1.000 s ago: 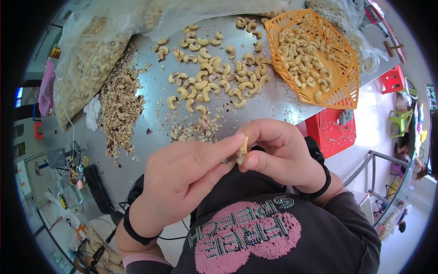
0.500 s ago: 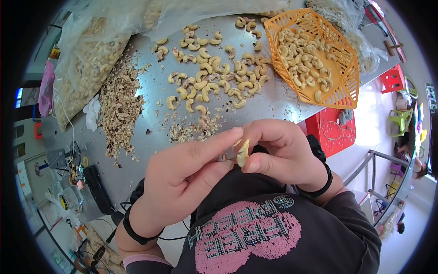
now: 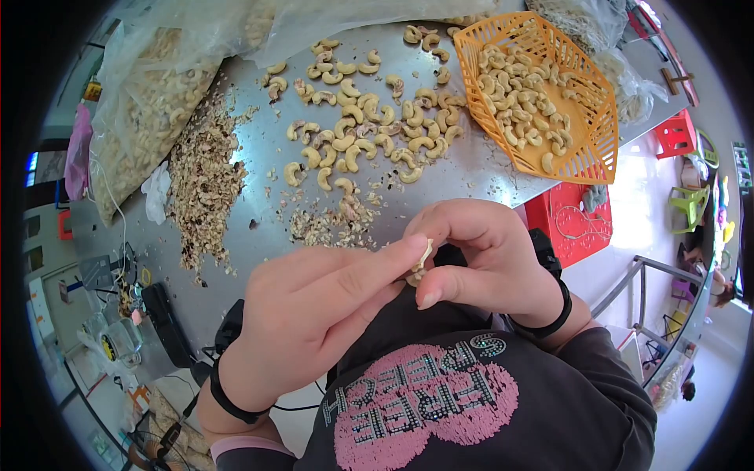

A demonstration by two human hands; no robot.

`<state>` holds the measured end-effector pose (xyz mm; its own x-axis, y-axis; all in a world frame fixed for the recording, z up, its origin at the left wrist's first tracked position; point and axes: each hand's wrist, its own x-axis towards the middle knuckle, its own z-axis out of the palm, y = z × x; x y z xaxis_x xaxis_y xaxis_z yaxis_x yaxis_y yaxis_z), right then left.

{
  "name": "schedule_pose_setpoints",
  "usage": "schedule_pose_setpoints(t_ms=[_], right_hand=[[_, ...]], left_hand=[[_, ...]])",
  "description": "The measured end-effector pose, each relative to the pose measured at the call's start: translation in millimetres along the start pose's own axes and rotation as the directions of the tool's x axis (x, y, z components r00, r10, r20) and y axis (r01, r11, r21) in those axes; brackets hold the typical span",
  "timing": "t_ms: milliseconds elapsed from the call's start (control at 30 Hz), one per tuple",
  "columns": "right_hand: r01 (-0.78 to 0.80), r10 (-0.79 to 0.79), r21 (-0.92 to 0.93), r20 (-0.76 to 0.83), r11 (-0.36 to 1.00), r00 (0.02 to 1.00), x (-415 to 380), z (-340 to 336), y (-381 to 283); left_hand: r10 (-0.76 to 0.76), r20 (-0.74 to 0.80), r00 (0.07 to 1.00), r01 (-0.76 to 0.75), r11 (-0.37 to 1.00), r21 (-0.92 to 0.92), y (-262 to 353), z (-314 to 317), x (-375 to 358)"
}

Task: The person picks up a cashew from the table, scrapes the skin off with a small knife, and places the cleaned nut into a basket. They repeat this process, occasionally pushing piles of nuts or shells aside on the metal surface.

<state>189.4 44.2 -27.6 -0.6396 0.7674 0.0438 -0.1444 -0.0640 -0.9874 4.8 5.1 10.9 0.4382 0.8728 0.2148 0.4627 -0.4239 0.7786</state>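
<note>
Close in front of my chest, both hands meet around one pale cashew nut. My right hand pinches it between thumb and forefinger. From the other side, my left hand presses its fingertips against the same nut, and its thumb tip is mostly hidden behind the fingers. Only a curved edge of the nut shows. Beyond the hands, loose cashews lie scattered on the metal table, some with brown skin on them. Small peel crumbs lie just past my left hand.
An orange slatted basket holding cashews stands at the table's right edge. A heap of brown peel flakes lies at the left, beside a large clear bag of cashews. A red stool stands below the right edge.
My left fingers have closed further over the nut, covering more of it. The nut appears turned, with a thinner edge showing. Table, basket and heaps look the same.
</note>
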Motion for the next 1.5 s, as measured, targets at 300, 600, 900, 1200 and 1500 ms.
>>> schedule_pose_setpoints(t_ms=[300,600,900,1200,1500], right_hand=[[-0.035,0.040,0.190,-0.026,0.981,0.999,-0.1,-7.3,4.8],[0.128,0.219,0.734,-0.358,0.667,0.908,12.6,-28.8,-11.4],[-0.238,0.318,0.491,-0.086,0.838,0.944,2.2,-8.7,14.1],[-0.297,0.340,0.474,-0.006,0.829,0.940,-1.5,-2.8,22.0],[-0.331,0.374,0.472,0.003,0.817,0.927,4.7,0.0,19.7]], left_hand=[[-0.496,0.061,0.866,0.431,0.679,-0.593,-0.5,8.0,-1.8],[-0.606,-0.137,0.783,0.397,0.658,-0.640,-15.9,2.8,-3.1],[-0.575,-0.219,0.788,0.564,0.817,-0.117,-63.2,11.5,10.6],[-0.344,-0.181,0.921,0.376,0.668,0.642,-77.3,34.8,43.2],[-0.440,-0.254,0.861,0.466,0.884,0.049,-60.3,10.7,25.1]])
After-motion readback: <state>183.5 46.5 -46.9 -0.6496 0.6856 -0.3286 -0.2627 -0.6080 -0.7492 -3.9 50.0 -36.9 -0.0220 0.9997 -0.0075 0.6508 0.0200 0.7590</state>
